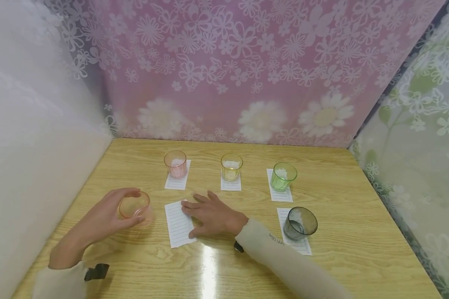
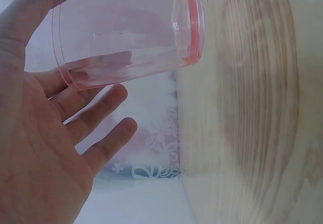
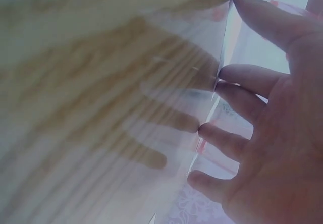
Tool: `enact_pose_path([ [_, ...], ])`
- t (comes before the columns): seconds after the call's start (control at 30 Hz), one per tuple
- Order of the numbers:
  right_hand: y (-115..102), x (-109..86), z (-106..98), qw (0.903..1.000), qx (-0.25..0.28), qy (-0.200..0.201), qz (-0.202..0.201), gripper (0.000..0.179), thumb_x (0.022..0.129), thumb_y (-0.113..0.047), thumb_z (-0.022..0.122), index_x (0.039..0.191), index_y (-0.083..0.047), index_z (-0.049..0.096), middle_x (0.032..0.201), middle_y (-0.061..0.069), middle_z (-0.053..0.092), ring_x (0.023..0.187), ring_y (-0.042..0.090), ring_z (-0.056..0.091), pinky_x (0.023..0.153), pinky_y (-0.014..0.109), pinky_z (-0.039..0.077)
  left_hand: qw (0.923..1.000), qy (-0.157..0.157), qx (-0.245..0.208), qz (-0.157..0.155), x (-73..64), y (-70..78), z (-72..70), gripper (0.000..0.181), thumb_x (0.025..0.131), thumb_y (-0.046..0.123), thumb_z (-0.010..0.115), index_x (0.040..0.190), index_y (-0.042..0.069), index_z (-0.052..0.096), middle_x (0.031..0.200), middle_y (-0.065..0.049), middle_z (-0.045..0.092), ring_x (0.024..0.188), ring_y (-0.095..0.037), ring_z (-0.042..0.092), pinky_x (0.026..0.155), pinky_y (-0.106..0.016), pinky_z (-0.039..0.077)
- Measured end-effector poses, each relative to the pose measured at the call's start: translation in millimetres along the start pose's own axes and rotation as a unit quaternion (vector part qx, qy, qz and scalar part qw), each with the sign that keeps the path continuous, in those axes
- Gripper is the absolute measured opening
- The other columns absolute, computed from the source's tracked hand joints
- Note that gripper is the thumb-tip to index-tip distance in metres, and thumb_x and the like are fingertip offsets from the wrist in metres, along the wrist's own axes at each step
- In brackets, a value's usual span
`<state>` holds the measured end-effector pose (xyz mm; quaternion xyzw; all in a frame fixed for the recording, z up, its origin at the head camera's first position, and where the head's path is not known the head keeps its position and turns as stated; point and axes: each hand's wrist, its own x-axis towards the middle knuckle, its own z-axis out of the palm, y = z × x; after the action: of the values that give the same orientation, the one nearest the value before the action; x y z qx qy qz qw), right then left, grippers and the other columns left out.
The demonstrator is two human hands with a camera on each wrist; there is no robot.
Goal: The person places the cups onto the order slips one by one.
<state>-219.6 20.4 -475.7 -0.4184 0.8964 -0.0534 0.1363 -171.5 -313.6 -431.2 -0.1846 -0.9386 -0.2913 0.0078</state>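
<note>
My left hand [image 1: 105, 216] grips a clear orange-pink cup [image 1: 144, 202] near its rim, thumb on one side and fingers on the other. In the left wrist view the cup [image 2: 121, 32] has a thick reddish base, and two fingers extend below it without wrapping round it. To the right of the cup, a lined paper slip [image 1: 177, 228] lies on the table. My right hand [image 1: 214, 216] rests with spread fingers on the slip's right edge; the right wrist view shows its fingertips [image 3: 207, 129] against the tabletop.
Along the back, a pink cup [image 1: 177, 171], a yellow cup [image 1: 231, 173] and a green cup [image 1: 280, 182] stand on lined slips. A dark grey cup [image 1: 293, 232] stands on another slip at right, beside my forearm. Floral cloth [image 1: 228, 83] borders the wooden table [image 1: 340, 191].
</note>
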Motion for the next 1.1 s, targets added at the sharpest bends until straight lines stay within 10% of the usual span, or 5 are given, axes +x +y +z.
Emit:
enact_pose_path([
  [1.1, -24, -7.8, 9, 0.9971, -0.025, 0.047, 0.055, 0.088, 0.101, -0.069, 0.063, 0.169, -0.018, 0.043, 0.178, -0.004, 0.035, 0.166, 0.035, 0.03, 0.134, 0.064, 0.022, 0.999, -0.031, -0.003, 0.032, 29.8, 24.5, 7.3, 0.073, 0.096, 0.049, 0.084, 0.149, 0.006, 0.059, 0.15, -0.013, 0.064, 0.147, -0.043, 0.051, 0.116, -0.07, 0.044],
])
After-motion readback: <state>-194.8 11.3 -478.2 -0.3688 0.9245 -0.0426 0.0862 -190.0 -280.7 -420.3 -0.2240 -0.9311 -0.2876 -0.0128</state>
